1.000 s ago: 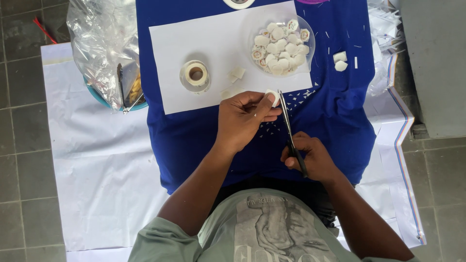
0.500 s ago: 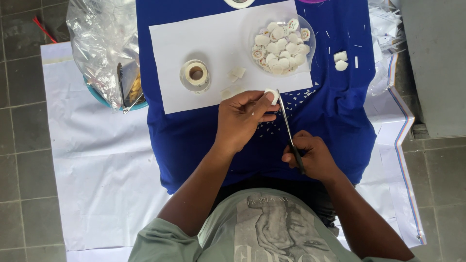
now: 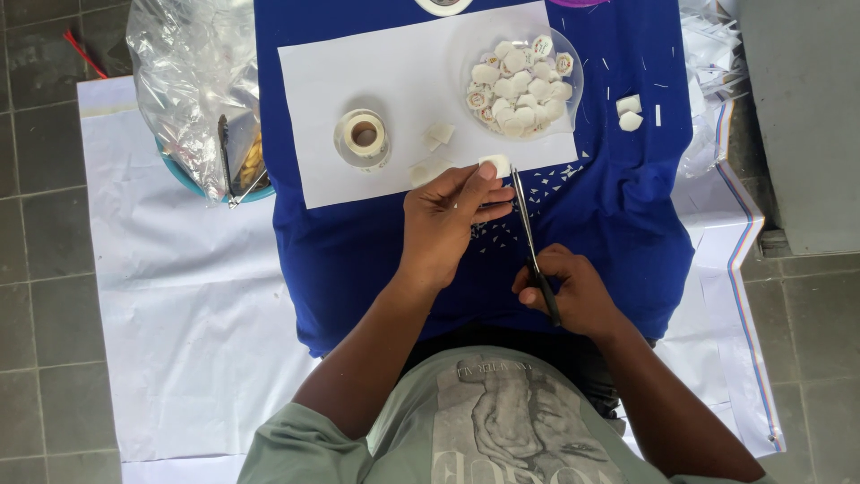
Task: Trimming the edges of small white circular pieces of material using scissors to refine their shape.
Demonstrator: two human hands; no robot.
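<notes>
White cut piece (image 3: 495, 163) pinched at paper sheet (image 3: 394, 81) edge, scissors (image 3: 530, 242) beside

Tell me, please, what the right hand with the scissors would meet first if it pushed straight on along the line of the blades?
Probably the small white piece pinched in the left hand: the scissors held by the right hand point at it, tips close beside it. Beyond lies the white paper sheet. Depth is unclear.

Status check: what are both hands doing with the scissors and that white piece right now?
Left hand pinches small white piece at fingertips. Right hand grips scissors, blades at the piece. Nothing between them; tape roll and bowl of cut pieces sit apart.
</notes>
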